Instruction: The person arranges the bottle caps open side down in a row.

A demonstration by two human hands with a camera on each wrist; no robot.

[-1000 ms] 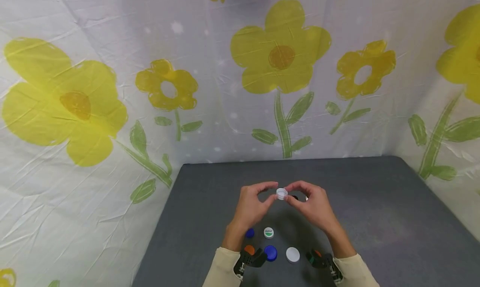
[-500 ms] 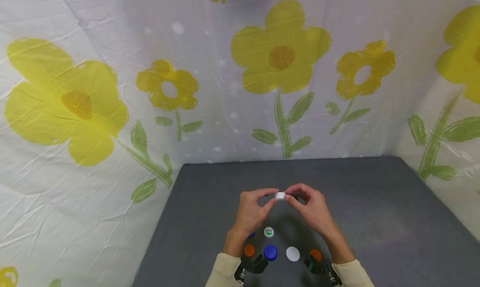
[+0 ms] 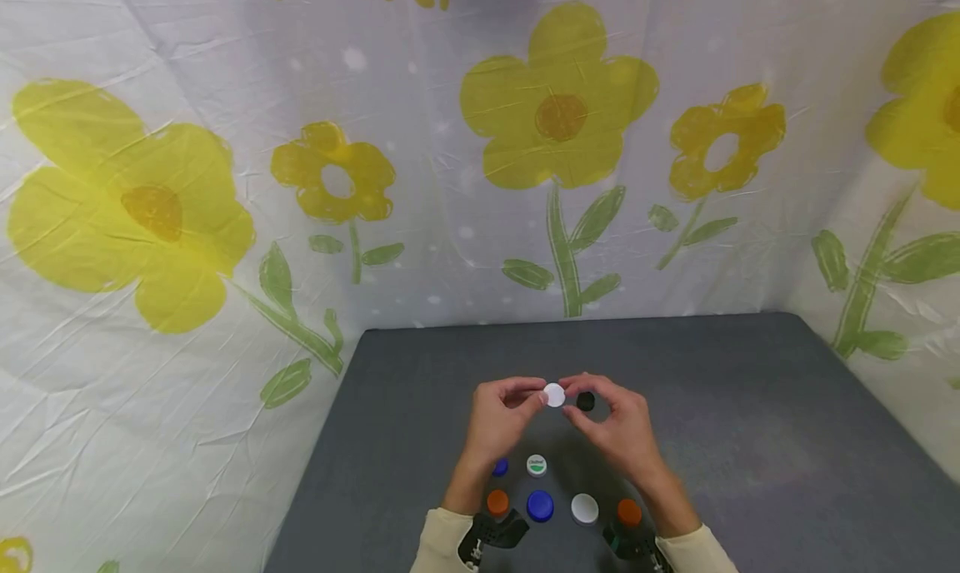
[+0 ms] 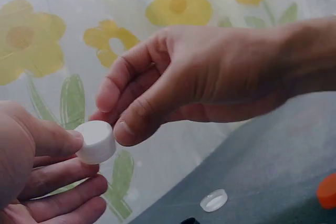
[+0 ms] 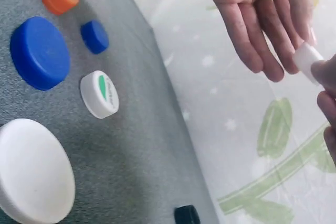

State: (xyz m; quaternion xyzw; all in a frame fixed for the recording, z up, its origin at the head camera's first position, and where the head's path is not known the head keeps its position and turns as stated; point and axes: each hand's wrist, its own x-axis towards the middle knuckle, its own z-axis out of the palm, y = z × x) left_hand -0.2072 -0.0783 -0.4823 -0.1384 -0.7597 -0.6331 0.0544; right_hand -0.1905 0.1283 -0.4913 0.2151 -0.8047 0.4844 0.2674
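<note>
My left hand [image 3: 501,423] pinches a small white bottle cap [image 3: 554,395] between thumb and fingers, raised over the dark table. The cap's round, plain top faces the head camera; in the left wrist view the cap [image 4: 96,142] shows its smooth side wall too. My right hand [image 3: 615,419] stands just right of the cap, thumb and index finger spread in a C shape with their tips close to its rim. A black cap [image 3: 585,401] on the table shows through that gap. In the left wrist view, the right thumb overlaps the cap's edge.
Nearer me on the table [image 3: 720,440] lie a white cap with green print [image 3: 536,465], blue caps [image 3: 540,505], orange caps [image 3: 498,503] and a larger white lid [image 3: 585,509]. The left wrist view shows a translucent cap [image 4: 214,201]. A flower-printed cloth [image 3: 442,223] hangs behind.
The white cap has turned over from its hollow side, through edge-on, to its plain top. It has shifted slightly left, and the right thumb has parted from it, uncovering the black cap.
</note>
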